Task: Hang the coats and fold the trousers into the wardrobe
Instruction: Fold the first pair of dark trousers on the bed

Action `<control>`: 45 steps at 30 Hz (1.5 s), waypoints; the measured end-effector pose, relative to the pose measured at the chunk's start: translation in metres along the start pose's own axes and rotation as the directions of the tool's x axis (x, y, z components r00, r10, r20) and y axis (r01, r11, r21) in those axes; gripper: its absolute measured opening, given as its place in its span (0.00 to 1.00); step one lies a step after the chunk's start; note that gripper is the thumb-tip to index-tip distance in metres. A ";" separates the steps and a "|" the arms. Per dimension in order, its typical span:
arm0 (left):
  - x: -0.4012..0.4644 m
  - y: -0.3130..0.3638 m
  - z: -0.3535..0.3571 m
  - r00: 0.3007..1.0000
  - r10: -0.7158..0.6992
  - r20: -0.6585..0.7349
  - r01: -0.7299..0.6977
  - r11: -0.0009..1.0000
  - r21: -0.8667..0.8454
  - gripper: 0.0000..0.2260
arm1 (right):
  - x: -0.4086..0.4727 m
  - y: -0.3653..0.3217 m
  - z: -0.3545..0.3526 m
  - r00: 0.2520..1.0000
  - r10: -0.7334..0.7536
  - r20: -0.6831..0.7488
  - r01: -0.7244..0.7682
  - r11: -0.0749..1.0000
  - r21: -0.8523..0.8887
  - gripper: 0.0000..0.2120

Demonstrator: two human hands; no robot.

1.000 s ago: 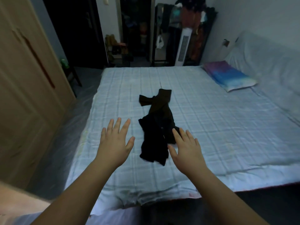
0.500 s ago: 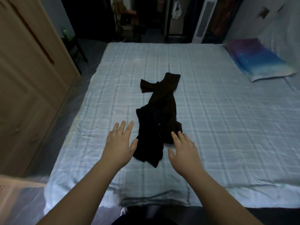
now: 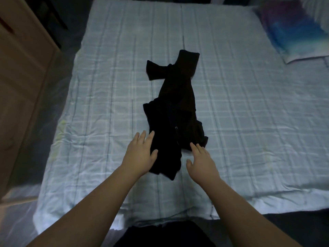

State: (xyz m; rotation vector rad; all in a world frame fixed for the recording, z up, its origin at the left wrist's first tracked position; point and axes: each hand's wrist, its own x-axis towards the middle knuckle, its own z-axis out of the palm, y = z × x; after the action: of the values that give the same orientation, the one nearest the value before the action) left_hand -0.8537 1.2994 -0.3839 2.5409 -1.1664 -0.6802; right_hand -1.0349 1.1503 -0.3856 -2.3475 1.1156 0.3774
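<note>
A crumpled pair of black trousers (image 3: 176, 107) lies along the middle of the bed (image 3: 240, 104), its legs pointing away from me. My left hand (image 3: 140, 154) reaches out with straight fingers, its thumb and fingertips at the left edge of the near end of the trousers. My right hand (image 3: 201, 161) is stretched flat just to the right of that near end, fingertips at the black fabric. Neither hand grips anything.
A light checked sheet covers the bed. A blue and purple pillow (image 3: 293, 27) lies at the far right. The wooden wardrobe (image 3: 19, 72) stands on the left, with a strip of floor (image 3: 58, 82) between it and the bed.
The camera has tilted down and moved nearer the bed. Both hands have moved forward, reaching the near end of the trousers from either side.
</note>
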 end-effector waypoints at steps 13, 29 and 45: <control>0.128 0.029 0.106 0.995 -0.098 0.001 0.098 0.988 -0.120 0.32 | 0.200 0.048 0.022 0.987 -0.158 -0.036 0.160 0.986 0.039 0.31; 0.142 0.031 0.143 0.968 -0.249 0.012 0.247 0.952 -0.181 0.34 | 0.280 0.061 0.027 0.956 -0.283 -0.081 0.286 0.958 0.027 0.24; 0.083 0.046 0.041 0.975 -0.218 -0.049 0.184 0.909 -0.373 0.38 | 0.181 0.009 -0.077 0.854 -0.503 -0.137 0.516 0.851 0.095 0.14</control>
State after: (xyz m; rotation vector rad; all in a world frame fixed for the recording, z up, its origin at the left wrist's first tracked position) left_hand -0.8572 1.2042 -0.4251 2.3576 -0.6750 -0.7429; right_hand -0.9264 0.9869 -0.4063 -2.4507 0.4950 -0.0184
